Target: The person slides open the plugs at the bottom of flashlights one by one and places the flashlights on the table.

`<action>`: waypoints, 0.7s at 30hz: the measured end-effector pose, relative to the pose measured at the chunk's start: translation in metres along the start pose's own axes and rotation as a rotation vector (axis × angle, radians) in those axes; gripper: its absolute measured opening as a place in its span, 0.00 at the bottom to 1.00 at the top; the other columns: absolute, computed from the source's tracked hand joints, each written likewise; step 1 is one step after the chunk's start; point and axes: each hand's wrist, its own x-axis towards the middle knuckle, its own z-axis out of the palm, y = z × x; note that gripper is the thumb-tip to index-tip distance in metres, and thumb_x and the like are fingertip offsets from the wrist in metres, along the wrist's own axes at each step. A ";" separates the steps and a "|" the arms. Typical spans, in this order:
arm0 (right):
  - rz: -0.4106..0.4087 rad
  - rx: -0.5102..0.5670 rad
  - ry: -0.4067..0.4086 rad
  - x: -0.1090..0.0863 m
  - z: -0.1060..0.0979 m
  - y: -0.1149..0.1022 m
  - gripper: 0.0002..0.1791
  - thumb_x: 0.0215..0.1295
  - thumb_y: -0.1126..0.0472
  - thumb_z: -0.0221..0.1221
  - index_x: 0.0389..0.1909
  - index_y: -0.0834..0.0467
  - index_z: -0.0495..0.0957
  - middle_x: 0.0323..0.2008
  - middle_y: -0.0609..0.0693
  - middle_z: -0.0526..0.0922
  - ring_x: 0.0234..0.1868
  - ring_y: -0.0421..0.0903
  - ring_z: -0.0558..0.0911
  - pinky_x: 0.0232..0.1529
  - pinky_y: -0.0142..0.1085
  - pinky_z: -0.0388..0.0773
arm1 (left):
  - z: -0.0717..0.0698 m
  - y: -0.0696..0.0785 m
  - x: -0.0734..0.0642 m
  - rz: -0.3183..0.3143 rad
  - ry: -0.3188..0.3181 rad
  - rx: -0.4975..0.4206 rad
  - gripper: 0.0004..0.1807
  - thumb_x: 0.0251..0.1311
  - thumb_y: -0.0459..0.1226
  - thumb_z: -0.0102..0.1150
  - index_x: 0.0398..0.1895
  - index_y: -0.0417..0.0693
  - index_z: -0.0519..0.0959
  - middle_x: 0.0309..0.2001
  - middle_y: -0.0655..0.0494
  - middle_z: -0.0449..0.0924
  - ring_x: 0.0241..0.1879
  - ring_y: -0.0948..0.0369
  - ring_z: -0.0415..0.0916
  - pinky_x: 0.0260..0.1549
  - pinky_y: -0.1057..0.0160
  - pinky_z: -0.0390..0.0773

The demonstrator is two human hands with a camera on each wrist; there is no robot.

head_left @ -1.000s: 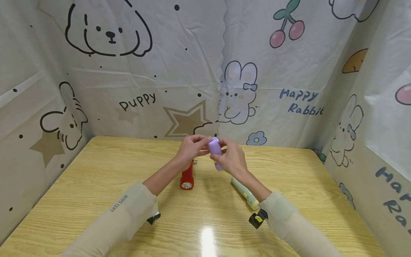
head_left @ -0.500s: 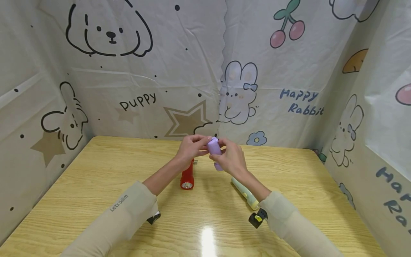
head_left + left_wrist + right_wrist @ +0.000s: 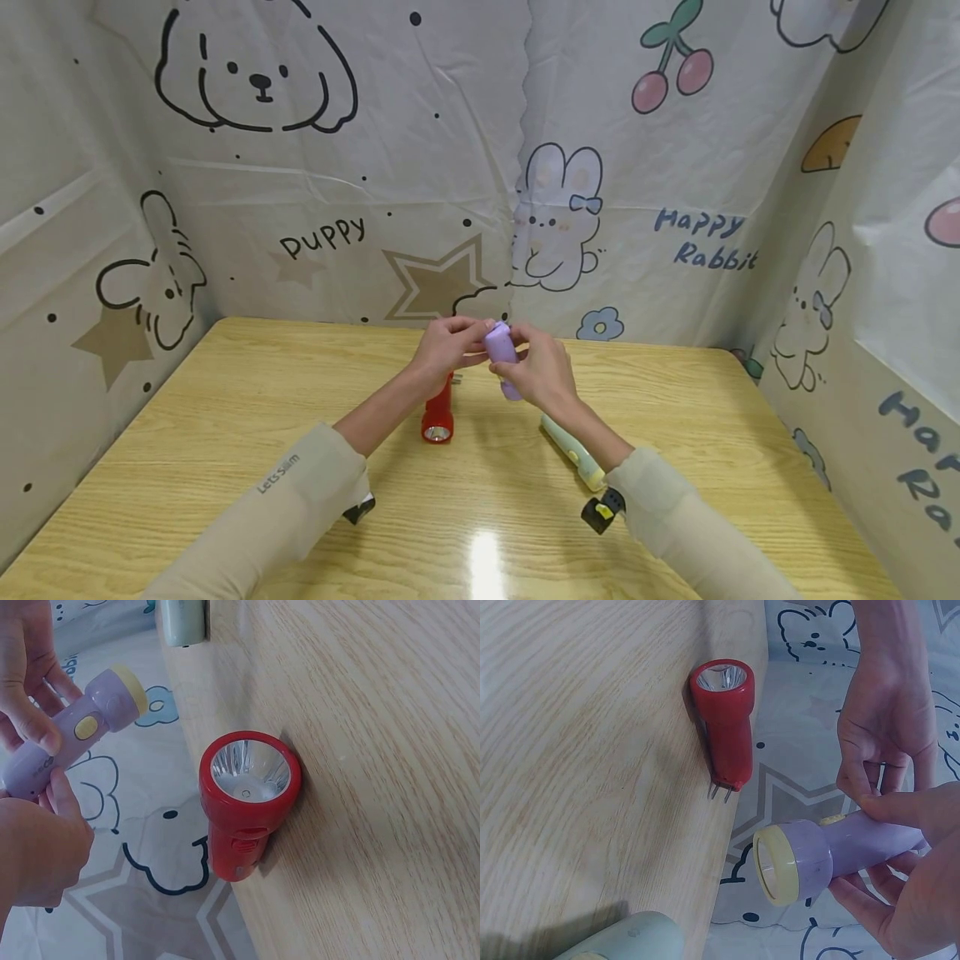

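A purple flashlight (image 3: 501,343) with a yellow rim and a yellow button is held above the far part of the table, its lens end tilted down. My right hand (image 3: 543,371) grips it around the body, thumb on one side and fingers on the other. At its tail end, my left hand (image 3: 444,350) pinches with thumb and fingertips. In the right wrist view the yellow rim of the purple flashlight (image 3: 776,864) shows, while the tail is partly covered by fingers. Under the left forearm lies a red flashlight (image 3: 437,421), lens toward me.
A pale green flashlight (image 3: 572,452) with yellow parts lies on the wooden table (image 3: 300,392), partly under the right forearm. Metal plug prongs (image 3: 721,792) stick out of the red flashlight's tail. A patterned cloth (image 3: 427,167) hangs behind and at both sides.
Almost nothing differs. Both hands stay on the purple flashlight in the same place, and the flashlights on the table have not moved.
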 end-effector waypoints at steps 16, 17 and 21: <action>-0.012 -0.001 0.001 0.000 0.002 -0.001 0.21 0.54 0.63 0.75 0.48 0.63 0.81 0.45 0.56 0.84 0.40 0.52 0.86 0.41 0.47 0.85 | -0.001 0.000 0.000 -0.017 0.019 -0.011 0.16 0.67 0.39 0.63 0.47 0.32 0.80 0.47 0.40 0.80 0.42 0.51 0.83 0.46 0.53 0.83; -0.013 0.000 -0.001 0.000 0.002 -0.002 0.21 0.54 0.63 0.75 0.48 0.63 0.81 0.45 0.56 0.84 0.40 0.52 0.86 0.41 0.47 0.85 | -0.001 0.000 0.000 -0.017 0.018 -0.013 0.16 0.67 0.39 0.63 0.47 0.32 0.80 0.47 0.40 0.80 0.42 0.51 0.83 0.46 0.53 0.83; -0.016 -0.003 -0.001 0.000 0.003 -0.001 0.21 0.54 0.63 0.74 0.47 0.63 0.81 0.45 0.56 0.85 0.40 0.52 0.86 0.41 0.47 0.85 | -0.002 0.000 -0.001 -0.018 0.018 -0.015 0.16 0.67 0.39 0.64 0.47 0.32 0.80 0.47 0.40 0.80 0.41 0.51 0.83 0.43 0.57 0.85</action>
